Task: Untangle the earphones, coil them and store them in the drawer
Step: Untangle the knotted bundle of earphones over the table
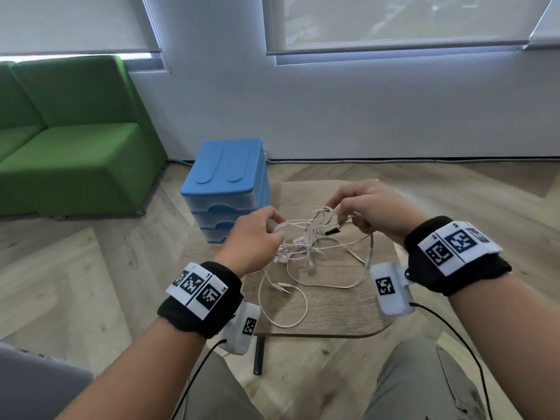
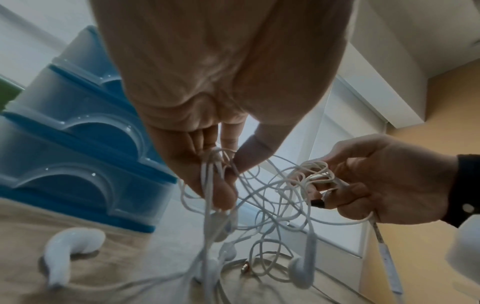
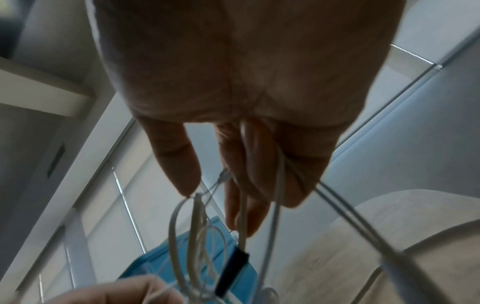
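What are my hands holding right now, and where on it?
Both hold the earphones. The left hand pinches cable loops at the tangle's left side; the right hand pinches a bunch of loops at its upper right.

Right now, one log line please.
step: untangling | left hand: pinches earphones | right hand: pinches earphones | drawer unit: shut

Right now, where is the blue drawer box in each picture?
Head: blue drawer box left of centre, behind the left hand.
Left wrist: fills the left side.
Right wrist: bottom centre, behind the tangled earphones.
Shared landmark: the earphones.
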`<state>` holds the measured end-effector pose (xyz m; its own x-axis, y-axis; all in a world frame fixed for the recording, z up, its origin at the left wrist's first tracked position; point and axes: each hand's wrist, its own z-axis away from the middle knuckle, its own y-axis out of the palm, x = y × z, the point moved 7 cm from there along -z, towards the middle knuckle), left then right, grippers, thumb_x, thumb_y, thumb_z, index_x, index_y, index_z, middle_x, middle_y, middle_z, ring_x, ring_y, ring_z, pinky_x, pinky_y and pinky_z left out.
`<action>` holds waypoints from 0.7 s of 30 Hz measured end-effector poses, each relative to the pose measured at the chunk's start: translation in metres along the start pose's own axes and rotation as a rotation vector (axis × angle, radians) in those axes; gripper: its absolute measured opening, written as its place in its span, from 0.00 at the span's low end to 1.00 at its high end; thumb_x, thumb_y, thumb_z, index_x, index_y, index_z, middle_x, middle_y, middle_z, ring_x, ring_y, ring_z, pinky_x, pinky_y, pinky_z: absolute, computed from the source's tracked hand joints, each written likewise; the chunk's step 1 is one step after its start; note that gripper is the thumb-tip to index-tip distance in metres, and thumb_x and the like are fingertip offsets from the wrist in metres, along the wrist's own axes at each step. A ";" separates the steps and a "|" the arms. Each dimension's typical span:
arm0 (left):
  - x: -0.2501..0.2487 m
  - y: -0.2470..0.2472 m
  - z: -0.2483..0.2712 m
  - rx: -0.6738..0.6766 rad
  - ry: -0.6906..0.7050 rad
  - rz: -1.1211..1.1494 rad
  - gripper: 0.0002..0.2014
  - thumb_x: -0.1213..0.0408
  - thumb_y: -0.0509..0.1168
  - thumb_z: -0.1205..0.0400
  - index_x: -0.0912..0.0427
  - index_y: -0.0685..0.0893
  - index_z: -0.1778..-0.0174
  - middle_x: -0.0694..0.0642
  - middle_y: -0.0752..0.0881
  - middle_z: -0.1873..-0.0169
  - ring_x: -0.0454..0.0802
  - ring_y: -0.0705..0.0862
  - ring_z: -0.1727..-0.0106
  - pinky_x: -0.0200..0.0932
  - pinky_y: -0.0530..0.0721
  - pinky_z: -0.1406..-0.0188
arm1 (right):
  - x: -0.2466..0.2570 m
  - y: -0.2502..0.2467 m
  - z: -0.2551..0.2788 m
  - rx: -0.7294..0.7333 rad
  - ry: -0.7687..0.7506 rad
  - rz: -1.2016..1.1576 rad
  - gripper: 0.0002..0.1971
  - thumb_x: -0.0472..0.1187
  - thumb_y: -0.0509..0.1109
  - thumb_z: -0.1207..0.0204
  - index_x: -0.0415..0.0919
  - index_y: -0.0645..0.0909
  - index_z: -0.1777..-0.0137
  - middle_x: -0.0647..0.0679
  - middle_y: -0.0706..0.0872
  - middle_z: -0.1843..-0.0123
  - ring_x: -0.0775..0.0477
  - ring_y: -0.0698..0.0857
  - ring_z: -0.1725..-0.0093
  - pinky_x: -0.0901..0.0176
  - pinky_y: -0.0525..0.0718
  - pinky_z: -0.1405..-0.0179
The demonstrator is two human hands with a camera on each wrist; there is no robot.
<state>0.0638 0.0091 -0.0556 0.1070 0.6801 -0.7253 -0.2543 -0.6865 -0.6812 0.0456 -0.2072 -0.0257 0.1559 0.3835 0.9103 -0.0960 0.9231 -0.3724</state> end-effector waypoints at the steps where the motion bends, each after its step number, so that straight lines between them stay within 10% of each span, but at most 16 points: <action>1: 0.001 0.001 -0.001 0.026 -0.004 -0.056 0.12 0.65 0.68 0.17 0.47 0.85 0.40 0.48 0.85 0.64 0.52 0.88 0.59 0.54 0.90 0.56 | 0.000 0.000 0.001 0.013 0.003 -0.011 0.11 0.25 0.66 0.24 0.30 0.88 0.48 0.35 0.85 0.62 0.51 0.71 0.74 0.61 0.67 0.74; 4: -0.001 0.005 0.001 0.116 0.007 -0.179 0.18 0.64 0.68 0.15 0.49 0.82 0.29 0.45 0.84 0.58 0.45 0.82 0.55 0.42 0.78 0.58 | 0.005 0.001 0.004 0.048 -0.029 -0.128 0.19 0.17 0.60 0.28 0.27 0.87 0.44 0.34 0.84 0.59 0.49 0.84 0.63 0.60 0.73 0.68; 10: -0.028 0.014 0.008 0.242 0.182 0.003 0.41 0.53 0.77 0.19 0.40 0.65 0.12 0.50 0.75 0.18 0.46 0.75 0.20 0.55 0.75 0.18 | 0.025 0.011 0.008 0.212 -0.137 -0.414 0.23 0.13 0.55 0.26 0.21 0.81 0.34 0.32 0.85 0.51 0.44 0.87 0.60 0.62 0.86 0.61; 13: -0.034 0.014 0.003 0.246 0.275 0.142 0.27 0.52 0.77 0.19 0.39 0.79 0.24 0.43 0.87 0.34 0.34 0.85 0.44 0.53 0.83 0.31 | 0.030 0.014 0.008 0.257 -0.183 -0.428 0.21 0.13 0.58 0.23 0.23 0.80 0.33 0.32 0.87 0.48 0.42 0.91 0.55 0.59 0.91 0.52; 16: -0.034 0.007 -0.002 0.159 0.284 0.133 0.05 0.59 0.73 0.15 0.49 0.90 0.45 0.49 0.93 0.52 0.46 0.90 0.53 0.55 0.88 0.43 | 0.027 0.008 0.007 0.210 -0.210 -0.400 0.18 0.14 0.63 0.22 0.26 0.83 0.37 0.30 0.89 0.47 0.37 0.91 0.50 0.54 0.92 0.47; 21: -0.026 -0.004 0.000 0.059 0.258 0.227 0.05 0.58 0.72 0.13 0.53 0.90 0.53 0.51 0.92 0.64 0.44 0.87 0.63 0.46 0.85 0.55 | 0.017 -0.007 0.004 0.063 -0.195 -0.266 0.16 0.14 0.64 0.23 0.27 0.85 0.41 0.29 0.90 0.49 0.40 0.92 0.57 0.57 0.91 0.57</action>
<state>0.0624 -0.0059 -0.0336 0.2787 0.4190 -0.8642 -0.3536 -0.7918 -0.4980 0.0445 -0.2074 -0.0071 -0.0066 0.1105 0.9939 -0.1384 0.9842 -0.1103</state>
